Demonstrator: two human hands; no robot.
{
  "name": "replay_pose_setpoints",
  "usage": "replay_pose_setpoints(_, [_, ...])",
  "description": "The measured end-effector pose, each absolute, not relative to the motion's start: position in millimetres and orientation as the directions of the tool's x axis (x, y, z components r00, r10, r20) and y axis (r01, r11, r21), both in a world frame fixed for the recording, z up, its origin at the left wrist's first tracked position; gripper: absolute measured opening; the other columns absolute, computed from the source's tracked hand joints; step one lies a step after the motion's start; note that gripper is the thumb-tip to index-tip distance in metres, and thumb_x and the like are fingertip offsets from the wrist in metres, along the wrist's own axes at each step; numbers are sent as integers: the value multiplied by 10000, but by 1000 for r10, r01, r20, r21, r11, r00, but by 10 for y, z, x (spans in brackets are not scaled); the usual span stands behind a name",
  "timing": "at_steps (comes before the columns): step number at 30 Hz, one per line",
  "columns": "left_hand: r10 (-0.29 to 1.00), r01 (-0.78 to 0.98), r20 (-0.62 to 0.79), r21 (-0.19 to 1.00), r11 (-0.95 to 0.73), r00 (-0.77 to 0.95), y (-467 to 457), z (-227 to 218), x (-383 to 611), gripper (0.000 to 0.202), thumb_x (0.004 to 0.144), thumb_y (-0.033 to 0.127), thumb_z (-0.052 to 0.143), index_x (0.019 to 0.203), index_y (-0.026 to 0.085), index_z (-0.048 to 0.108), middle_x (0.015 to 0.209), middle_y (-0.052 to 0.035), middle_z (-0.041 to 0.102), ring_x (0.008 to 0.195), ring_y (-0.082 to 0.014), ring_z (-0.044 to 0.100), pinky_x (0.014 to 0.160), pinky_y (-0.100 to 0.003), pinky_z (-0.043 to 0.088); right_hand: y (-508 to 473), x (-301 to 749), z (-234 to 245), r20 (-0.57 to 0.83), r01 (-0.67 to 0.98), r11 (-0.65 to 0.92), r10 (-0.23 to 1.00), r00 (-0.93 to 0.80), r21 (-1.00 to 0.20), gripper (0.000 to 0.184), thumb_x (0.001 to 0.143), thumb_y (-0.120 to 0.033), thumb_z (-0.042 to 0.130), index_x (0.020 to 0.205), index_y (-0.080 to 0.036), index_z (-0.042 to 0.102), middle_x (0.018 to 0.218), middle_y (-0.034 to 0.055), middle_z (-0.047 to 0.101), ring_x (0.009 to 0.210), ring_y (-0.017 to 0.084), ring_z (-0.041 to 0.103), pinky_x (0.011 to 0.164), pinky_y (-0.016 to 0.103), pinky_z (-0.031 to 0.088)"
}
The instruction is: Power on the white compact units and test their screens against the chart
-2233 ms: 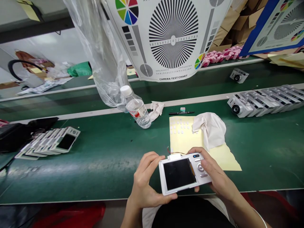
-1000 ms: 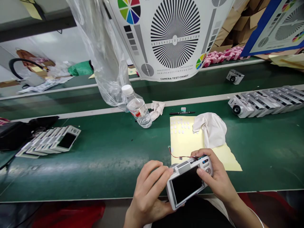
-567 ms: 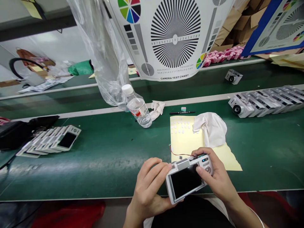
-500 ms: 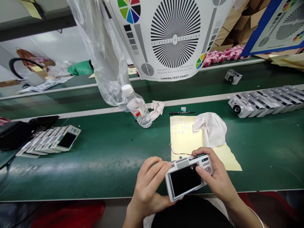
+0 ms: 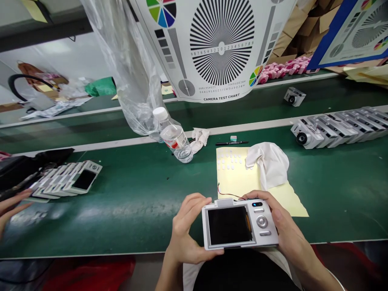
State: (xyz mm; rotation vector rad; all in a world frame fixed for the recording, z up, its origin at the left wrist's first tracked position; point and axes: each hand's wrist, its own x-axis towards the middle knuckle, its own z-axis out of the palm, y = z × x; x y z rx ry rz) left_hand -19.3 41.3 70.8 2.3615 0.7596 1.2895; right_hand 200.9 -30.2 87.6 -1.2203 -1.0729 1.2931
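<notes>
Both my hands hold a white compact camera level over the near edge of the green table, its dark screen facing me. My left hand grips its left side, fingers curled behind and thumb under the lower edge. My right hand wraps the right side by the buttons. A thin red wire trails from the camera's top onto a yellow sheet.
A white cloth lies on the yellow sheet. A water bottle and a pen lie behind. Rows of cameras sit at the left and right. Another person's hand shows at the left edge.
I have turned the camera from a tilt back to level, screen towards me. Another person's hand has come in at the far left. A lone camera on the far belt drifted left.
</notes>
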Motion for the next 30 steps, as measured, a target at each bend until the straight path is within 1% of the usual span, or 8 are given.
replay_pose_setpoints(3, [597, 279, 669, 530, -801, 442, 399, 704, -187, 695, 712, 659, 669, 1181, 152, 593, 942, -104, 658, 921, -262, 624, 787, -419, 549, -323, 2025, 855, -33, -72, -34, 999, -2, -997, 495, 910, -654, 377, 1192, -281, 539, 1094, 68, 657, 970, 251, 639, 747, 313, 516])
replay_pose_setpoints(6, [564, 276, 702, 492, -826, 436, 369, 729, -166, 659, 710, 576, 734, 1186, 145, 588, 952, -108, 650, 936, -259, 621, 799, -408, 549, -322, 2046, 829, 110, 31, 111, 994, -6, -993, 368, 950, -553, 405, 1214, -323, 519, 1030, 28, 659, 911, 204, 644, 762, 280, 517])
replay_pose_setpoints(8, [534, 275, 722, 458, -846, 440, 345, 755, -157, 633, 722, 511, 755, 1207, 146, 577, 965, -114, 646, 943, -261, 619, 796, -408, 552, -314, 2050, 826, 195, 133, 191, 980, 23, -973, 275, 954, -465, 474, 1205, -358, 515, 1048, -1, 654, 891, 168, 643, 760, 233, 511])
replay_pose_setpoints(11, [511, 285, 732, 424, -860, 451, 309, 787, -159, 607, 746, 468, 750, 1233, 158, 560, 993, -121, 641, 967, -265, 611, 796, -412, 558, -303, 2043, 827, 262, 211, 246, 964, 52, -946, 249, 945, -390, 534, 1192, -378, 520, 1079, -26, 643, 939, 133, 635, 800, 171, 495])
replay_pose_setpoints(15, [508, 294, 737, 416, -861, 446, 295, 791, -171, 571, 756, 405, 752, 1239, 175, 553, 1035, -124, 632, 996, -268, 601, 809, -420, 555, -297, 2037, 798, 328, 87, 323, 944, 46, -942, 249, 989, -411, 427, 1196, -345, 548, 1124, -15, 623, 1072, 128, 593, 941, 165, 446])
replay_pose_setpoints(19, [513, 256, 726, 445, -858, 458, 327, 768, -165, 584, 765, 448, 735, 1241, 166, 546, 1062, -123, 609, 1015, -258, 591, 841, -414, 543, -280, 2040, 778, 367, -35, 369, 929, 42, -929, 347, 984, -516, 359, 1149, -326, 599, 1095, -7, 619, 1070, 138, 581, 945, 184, 453])
replay_pose_setpoints(24, [515, 265, 729, 442, -857, 451, 328, 775, -145, 684, 717, 582, 725, 1219, 146, 564, 1041, -129, 610, 994, -277, 601, 842, -442, 539, -265, 2056, 801, 352, -63, 354, 935, 37, -933, 492, 925, -654, 340, 1140, -323, 635, 1103, 12, 631, 1084, 178, 583, 943, 228, 467])
replay_pose_setpoints(30, [549, 328, 729, 444, -834, 409, 273, 856, -113, 720, 673, 684, 688, 1139, 142, 600, 915, -104, 640, 912, -284, 628, 787, -437, 550, -270, 2072, 771, 148, -159, 149, 989, 17, -976, 567, 899, -710, 284, 1083, -314, 645, 1090, 39, 647, 1005, 222, 637, 867, 307, 528])
